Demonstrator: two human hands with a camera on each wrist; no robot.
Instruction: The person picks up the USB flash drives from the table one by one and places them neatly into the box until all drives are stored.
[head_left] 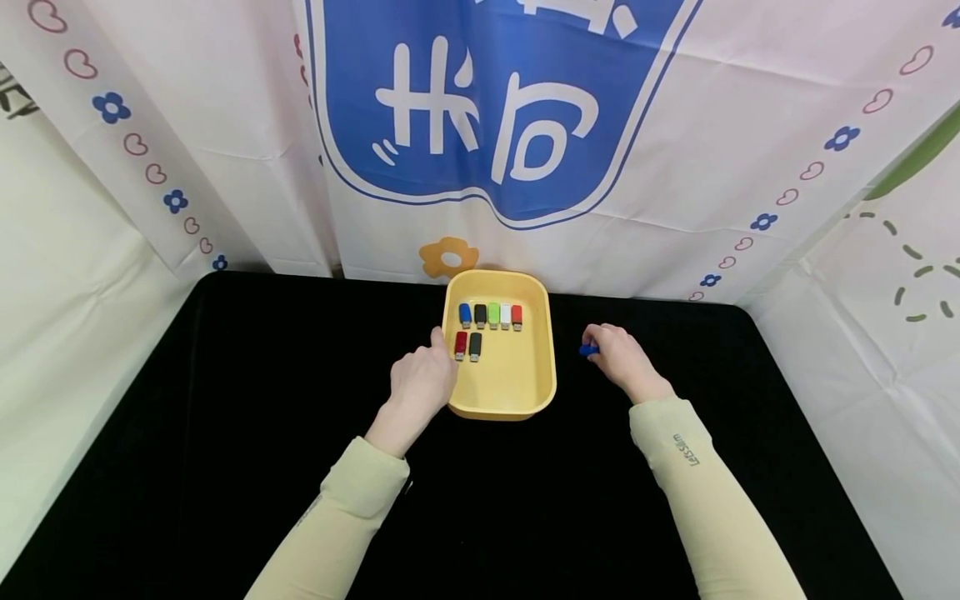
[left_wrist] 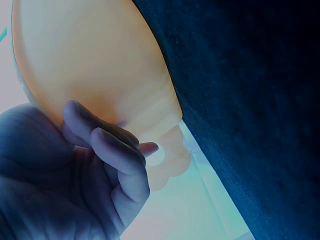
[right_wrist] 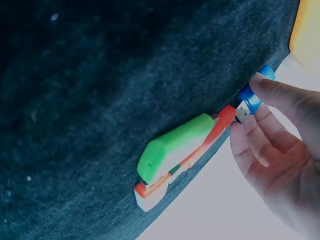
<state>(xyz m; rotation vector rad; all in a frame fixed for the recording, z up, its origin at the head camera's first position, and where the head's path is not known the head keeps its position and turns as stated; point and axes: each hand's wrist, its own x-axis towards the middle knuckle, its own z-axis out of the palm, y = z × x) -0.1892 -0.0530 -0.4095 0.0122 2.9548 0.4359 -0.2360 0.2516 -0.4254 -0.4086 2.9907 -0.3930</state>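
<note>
My left hand (head_left: 422,379) is gripping the left wall of the yellow tray (head_left: 506,387), where USB sticks (head_left: 493,315) are lying in two rows. To the tray's right, over the black bench (head_left: 300,358), my right hand (head_left: 624,360) is pinching a blue USB stick (head_left: 589,351); below it a green stick (right_wrist: 175,145) and a red stick (right_wrist: 216,127) are waiting. I'm judging this the picking-up step; the next move is probably calling for a leftward carry over the rim and a set-down beside the front-row black stick (head_left: 476,346).
</note>
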